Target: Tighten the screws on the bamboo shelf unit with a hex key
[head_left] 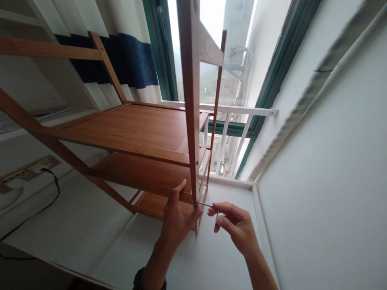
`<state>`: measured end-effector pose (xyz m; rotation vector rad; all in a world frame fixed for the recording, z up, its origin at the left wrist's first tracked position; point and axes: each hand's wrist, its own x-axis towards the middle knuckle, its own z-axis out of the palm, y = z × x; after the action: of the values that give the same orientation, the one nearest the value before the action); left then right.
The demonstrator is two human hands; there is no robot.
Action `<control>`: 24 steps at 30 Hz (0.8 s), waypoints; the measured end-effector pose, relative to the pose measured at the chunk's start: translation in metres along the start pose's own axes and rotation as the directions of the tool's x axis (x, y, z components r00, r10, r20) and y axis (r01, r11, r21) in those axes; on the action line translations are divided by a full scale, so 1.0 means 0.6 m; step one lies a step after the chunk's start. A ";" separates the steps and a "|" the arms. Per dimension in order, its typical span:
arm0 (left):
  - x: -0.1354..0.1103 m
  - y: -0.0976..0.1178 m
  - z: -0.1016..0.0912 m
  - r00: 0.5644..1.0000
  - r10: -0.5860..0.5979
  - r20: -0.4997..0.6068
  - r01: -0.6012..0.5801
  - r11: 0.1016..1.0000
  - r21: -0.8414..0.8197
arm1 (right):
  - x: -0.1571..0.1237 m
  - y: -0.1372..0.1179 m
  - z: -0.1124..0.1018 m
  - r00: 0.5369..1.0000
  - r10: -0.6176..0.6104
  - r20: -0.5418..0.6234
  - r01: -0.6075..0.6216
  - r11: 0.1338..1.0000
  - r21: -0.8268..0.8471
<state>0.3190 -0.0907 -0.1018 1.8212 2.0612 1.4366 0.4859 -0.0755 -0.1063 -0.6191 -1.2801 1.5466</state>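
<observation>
Standing on the white bench [90, 229] across the left and middle of the frame, lowest shelf at lower centre: the wooden rack [130, 129]. Risking a tip or a twist of that rack, to judge by its lean, through any loosening of the steadying grip with turning force going into the upright post [190, 121]. Risking also a slip of the thin hex key [207, 205] out of its fastener, with only the tip seemingly seated at the post's lower end. Likely scraping the wood then, or jabbing the thumb just beside it.

At lower centre, wrapping the left hand [178, 221] around the foot of the post, thumb pointing up by the shelf edge, fingers closed on the wood, forearm rising from the bottom edge. Just to the right, pinching the key's outer end between thumb and forefinger of the right hand [234, 223], remaining fingers curling in, wrist bending, forearm running off toward the lower right.
</observation>
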 end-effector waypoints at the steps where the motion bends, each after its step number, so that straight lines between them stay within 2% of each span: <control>1: 0.000 0.000 0.000 1.000 -0.003 0.002 0.003 1.000 -0.001 | 0.000 0.000 0.003 1.000 0.000 -0.023 0.000 1.000 -0.006; 4: -0.001 -0.001 0.000 1.000 -0.006 0.001 0.006 1.000 0.003 | 0.009 -0.003 0.017 0.987 0.044 -0.157 -0.055 0.997 -0.062; 6: -0.001 -0.002 0.001 1.000 0.000 -0.001 0.000 1.000 0.011 | 0.019 -0.002 0.026 0.969 0.134 -0.208 -0.142 0.990 -0.023; 8: -0.001 -0.004 0.002 1.000 0.010 -0.006 -0.010 1.000 0.020 | 0.029 0.001 0.029 0.954 0.246 -0.171 -0.232 0.968 0.098; 10: 0.000 -0.004 0.002 1.000 0.017 -0.005 -0.017 0.999 0.027 | 0.034 0.005 0.028 0.949 0.287 -0.131 -0.262 0.948 0.181; 13: 0.001 -0.004 0.002 1.000 0.026 -0.004 -0.026 0.999 0.025 | 0.030 0.010 0.019 0.967 0.173 -0.188 -0.158 0.983 0.091; 15: 0.001 -0.003 0.002 1.000 0.029 -0.010 -0.028 0.999 0.020 | 0.022 0.010 0.014 0.971 0.063 -0.231 -0.081 0.994 -0.070; 17: 0.000 -0.002 0.002 1.000 0.027 -0.013 -0.026 1.000 0.016 | 0.014 0.007 0.015 0.967 0.008 -0.254 -0.069 0.970 -0.232; 20: 0.000 -0.001 0.002 1.000 0.020 -0.014 -0.020 1.000 0.012 | 0.008 0.001 0.028 0.956 0.063 -0.285 -0.161 0.928 -0.335; 22: 0.000 -0.001 0.002 1.000 0.019 -0.014 -0.019 1.000 0.009 | 0.008 -0.003 0.040 0.948 0.140 -0.287 -0.230 0.923 -0.309; 24: 0.001 -0.001 0.002 1.000 0.019 -0.012 -0.018 1.000 0.005 | 0.009 -0.005 0.047 0.948 0.159 -0.277 -0.239 0.929 -0.283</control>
<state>0.3190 -0.0897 -0.1025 1.8430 2.0606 1.4513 0.4607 -0.0825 -0.0938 -1.1451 -1.3070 1.3804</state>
